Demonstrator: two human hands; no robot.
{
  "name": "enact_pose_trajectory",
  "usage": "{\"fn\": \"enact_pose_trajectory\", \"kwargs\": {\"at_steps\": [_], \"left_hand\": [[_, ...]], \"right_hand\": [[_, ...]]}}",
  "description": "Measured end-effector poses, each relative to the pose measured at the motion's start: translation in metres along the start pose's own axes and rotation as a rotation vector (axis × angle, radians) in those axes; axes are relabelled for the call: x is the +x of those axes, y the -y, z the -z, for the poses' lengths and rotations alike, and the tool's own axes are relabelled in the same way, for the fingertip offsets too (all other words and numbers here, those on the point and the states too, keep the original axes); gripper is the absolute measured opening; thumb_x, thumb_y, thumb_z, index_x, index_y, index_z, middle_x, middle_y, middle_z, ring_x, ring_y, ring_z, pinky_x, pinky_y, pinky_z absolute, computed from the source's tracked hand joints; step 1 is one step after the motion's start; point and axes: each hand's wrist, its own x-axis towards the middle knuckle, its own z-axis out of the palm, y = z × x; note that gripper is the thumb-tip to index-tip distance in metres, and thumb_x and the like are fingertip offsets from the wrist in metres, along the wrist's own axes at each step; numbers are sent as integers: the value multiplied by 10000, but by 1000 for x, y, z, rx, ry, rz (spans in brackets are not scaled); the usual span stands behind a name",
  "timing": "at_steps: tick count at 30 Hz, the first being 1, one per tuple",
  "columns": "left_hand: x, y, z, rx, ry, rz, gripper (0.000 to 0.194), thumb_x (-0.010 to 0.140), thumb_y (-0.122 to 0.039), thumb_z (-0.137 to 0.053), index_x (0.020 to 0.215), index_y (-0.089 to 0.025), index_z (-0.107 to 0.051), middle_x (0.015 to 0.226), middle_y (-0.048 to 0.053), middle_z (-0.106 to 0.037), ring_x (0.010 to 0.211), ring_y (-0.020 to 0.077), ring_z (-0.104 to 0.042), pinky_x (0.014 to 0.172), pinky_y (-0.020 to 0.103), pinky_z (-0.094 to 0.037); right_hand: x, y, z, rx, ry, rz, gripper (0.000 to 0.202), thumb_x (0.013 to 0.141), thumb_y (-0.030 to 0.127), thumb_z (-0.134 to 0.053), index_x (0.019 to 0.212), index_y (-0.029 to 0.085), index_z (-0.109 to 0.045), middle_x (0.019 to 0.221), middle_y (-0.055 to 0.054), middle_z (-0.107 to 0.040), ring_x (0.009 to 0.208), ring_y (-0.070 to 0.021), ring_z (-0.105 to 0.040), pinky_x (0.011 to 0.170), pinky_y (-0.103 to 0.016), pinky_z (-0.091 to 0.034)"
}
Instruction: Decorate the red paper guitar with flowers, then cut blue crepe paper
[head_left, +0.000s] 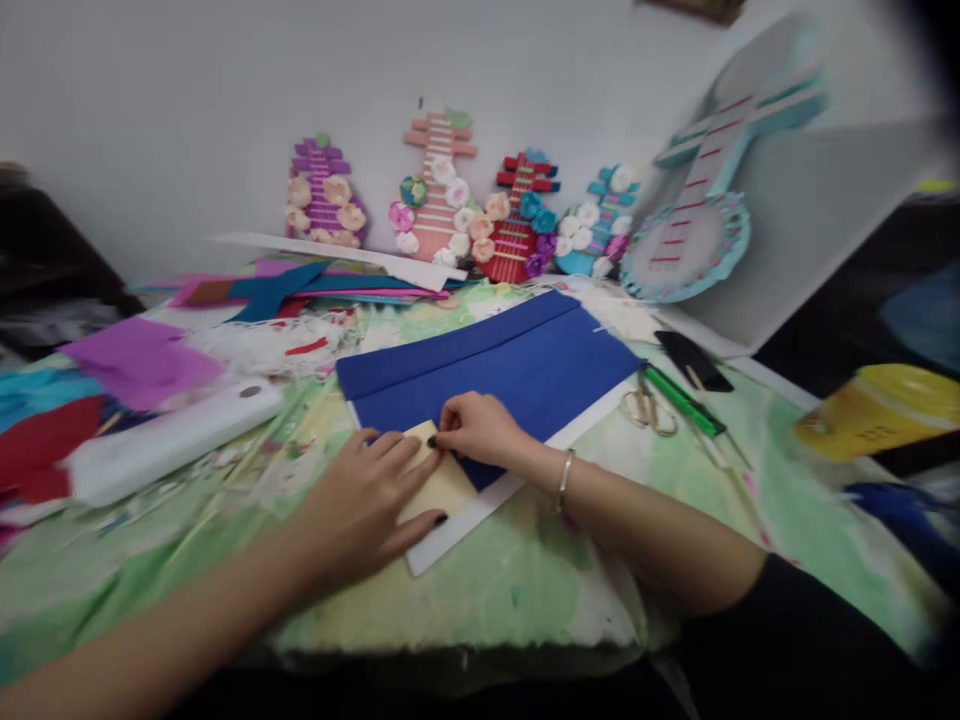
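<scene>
A piece of cream paper (442, 490) lies over the near left part of a blue sheet (480, 365), which has a fold along its far side and a white board (427, 550) under it. My left hand (375, 490) rests on the cream paper, fingers spread and pressing it down. Close beside those fingertips, my right hand (476, 430) is closed in a pinch at the paper's upper edge. Exactly what its fingertips grip is partly hidden. A silver bracelet (564, 480) circles my right wrist.
Scissors (649, 410), a green cutter (682, 400) and a black phone (694, 360) lie to the right, near a yellow cup (877, 410). A white bar (176, 440) and coloured paper (142, 360) lie left. Several guitar-shaped crafts (439, 200) lean against the wall.
</scene>
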Motion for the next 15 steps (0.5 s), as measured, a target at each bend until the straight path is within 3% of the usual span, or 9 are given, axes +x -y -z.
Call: {"fn": "enact_pose_trajectory", "kwargs": {"at_steps": [4, 7, 11, 15], "left_hand": [[-9, 10, -24, -49, -195, -77, 561, 906, -450, -522, 1387, -168, -460, 1360, 160, -546, 1230, 336, -513, 979, 474, -402], [-14, 17, -40, -39, -226, -82, 658, 881, -478, -545, 1469, -256, -349, 1417, 107, -512, 1243, 335, -525, 1011, 489, -387], [-17, 20, -48, -51, -203, -44, 701, 875, -447, -567, 1497, -326, -269, 1444, 73, -484, 1255, 314, -526, 1027, 470, -404], [-18, 21, -52, -37, -229, -59, 734, 873, -432, -578, 1511, -308, -235, 1440, 89, -486, 1260, 318, -521, 1002, 475, -444]], "right_hand": [[0, 12, 16, -38, 179, 2, 42, 735, 195, -646, 765, 195, -675, 638, 16, -699, 615, -135, -664, 553, -194, -458], [-1, 15, 40, -69, 249, 18, 117, 746, 292, -700, 827, 210, -683, 684, 36, -717, 633, -114, -673, 565, -166, -482], [-10, -14, 90, -223, -2, -83, 224, 836, 304, -662, 1040, 213, -652, 1085, -34, -704, 1010, -168, -647, 820, -219, -489], [-38, -86, 142, -407, -232, -438, 295, 931, 327, -583, 1166, 150, -589, 1186, -101, -618, 1059, -233, -608, 887, -422, -507]]}}
